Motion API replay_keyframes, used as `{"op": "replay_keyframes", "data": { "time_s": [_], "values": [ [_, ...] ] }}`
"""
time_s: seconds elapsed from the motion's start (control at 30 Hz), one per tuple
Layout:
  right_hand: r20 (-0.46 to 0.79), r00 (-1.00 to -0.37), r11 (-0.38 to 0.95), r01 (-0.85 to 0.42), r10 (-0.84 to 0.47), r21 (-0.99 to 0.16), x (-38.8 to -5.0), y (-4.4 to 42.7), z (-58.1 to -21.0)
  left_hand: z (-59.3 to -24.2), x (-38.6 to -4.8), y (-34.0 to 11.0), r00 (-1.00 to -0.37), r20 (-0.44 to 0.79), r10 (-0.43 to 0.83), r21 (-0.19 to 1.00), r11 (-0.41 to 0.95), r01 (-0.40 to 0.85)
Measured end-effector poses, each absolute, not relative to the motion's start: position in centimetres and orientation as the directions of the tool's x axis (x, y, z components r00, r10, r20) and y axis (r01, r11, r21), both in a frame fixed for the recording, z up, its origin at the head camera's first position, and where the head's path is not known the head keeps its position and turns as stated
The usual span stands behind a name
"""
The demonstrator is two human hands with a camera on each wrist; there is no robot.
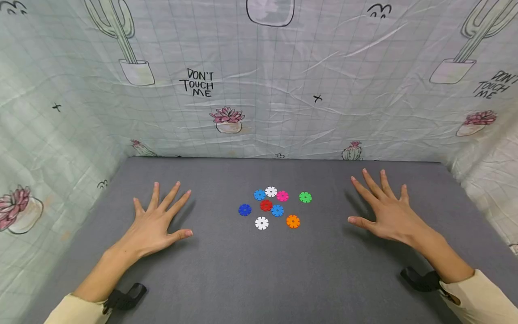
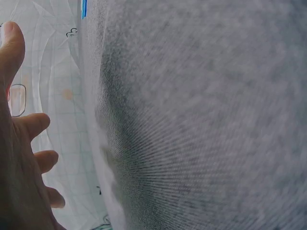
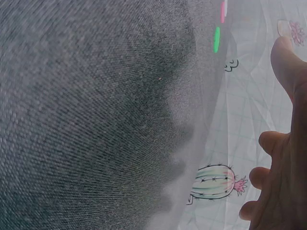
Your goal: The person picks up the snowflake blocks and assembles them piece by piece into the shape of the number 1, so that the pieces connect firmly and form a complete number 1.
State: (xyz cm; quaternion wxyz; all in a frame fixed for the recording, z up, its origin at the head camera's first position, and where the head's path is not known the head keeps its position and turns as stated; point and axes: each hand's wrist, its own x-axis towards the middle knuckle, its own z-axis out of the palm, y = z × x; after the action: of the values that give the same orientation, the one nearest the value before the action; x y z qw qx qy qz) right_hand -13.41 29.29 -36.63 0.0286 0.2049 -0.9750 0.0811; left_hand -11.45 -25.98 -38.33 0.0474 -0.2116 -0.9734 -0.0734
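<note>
Several small notched plastic discs lie flat in a loose group on the grey table [image 1: 226, 270]. Among them are a dark blue disc [image 1: 244, 210], a red disc [image 1: 265, 205], an orange disc [image 1: 293, 221], a pink disc [image 1: 283, 195] and a green disc [image 1: 305, 197]. There are also light blue and white ones, such as the white disc [image 1: 261, 223] at the front. My left hand [image 1: 151, 227] is spread over the table left of the discs, holding nothing. To their right, my right hand [image 1: 390, 216] is likewise spread, nearest the green disc, touching none.
A patterned cloth [image 1: 275, 112] with cactus drawings hangs behind the table and along both sides. A black strap mount [image 1: 127, 297] sits on the left wrist, and another black mount [image 1: 421, 280] on the right.
</note>
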Motion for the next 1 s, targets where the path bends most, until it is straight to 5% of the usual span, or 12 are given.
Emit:
{"op": "replay_keyframes", "data": {
  "time_s": [0.77,1.0],
  "values": [
    [0.094,-0.907,0.893,-0.421,-0.411,-0.159,-12.5,28.4,-37.3,-38.9,-10.8,-25.7,-0.897,0.167,0.408,0.163,0.886,0.433],
    [0.183,-0.867,0.813,-0.497,-0.463,-0.304,-11.6,26.0,-37.4,-38.2,-10.3,-22.5,-0.89,0.284,0.358,0.359,0.821,0.445]
  ]
}}
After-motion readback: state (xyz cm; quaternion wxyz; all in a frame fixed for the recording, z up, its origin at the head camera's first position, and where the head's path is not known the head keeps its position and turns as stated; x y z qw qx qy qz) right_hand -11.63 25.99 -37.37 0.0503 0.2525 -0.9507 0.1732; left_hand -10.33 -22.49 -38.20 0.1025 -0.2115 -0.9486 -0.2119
